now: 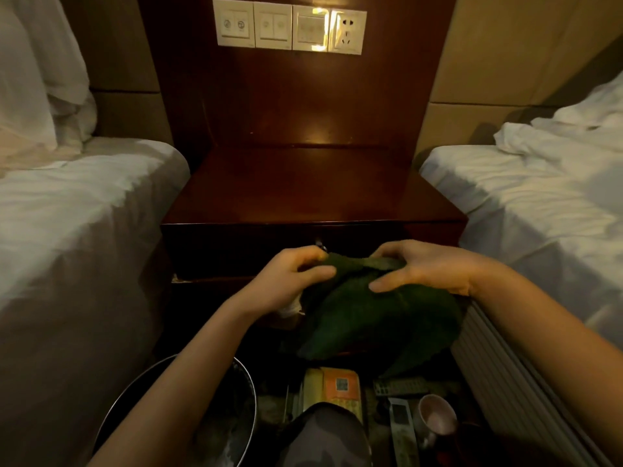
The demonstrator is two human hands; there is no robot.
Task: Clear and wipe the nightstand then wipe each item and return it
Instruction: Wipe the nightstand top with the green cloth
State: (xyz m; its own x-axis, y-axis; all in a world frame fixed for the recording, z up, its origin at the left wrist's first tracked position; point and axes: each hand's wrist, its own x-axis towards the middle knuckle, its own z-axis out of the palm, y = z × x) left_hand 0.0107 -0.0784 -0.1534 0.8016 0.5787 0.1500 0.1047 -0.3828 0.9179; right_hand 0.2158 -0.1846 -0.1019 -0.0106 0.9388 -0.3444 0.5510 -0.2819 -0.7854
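Nightstand (303, 193) of dark wood stands between two white beds, its top bare and shining under warm light. Just in front of its drawer face, both hands hold a dark green cloth (377, 318): the left hand (290, 278) pinches one upper corner between thumb and curled fingers, and the right hand (424, 267) grips the other end, fingers bent over the bunched edge, thumb pressed on the fabric. The cloth hangs down from the hands in a loose fold. Below the cloth, on the floor in front of the nightstand, lie a phone (333, 389) with an orange label, two remotes (401, 387) and a pale cup (436, 416) on its side. A round bin (242, 382) sits left of the phone. On the panel above the nightstand is a row of switches (290, 26).
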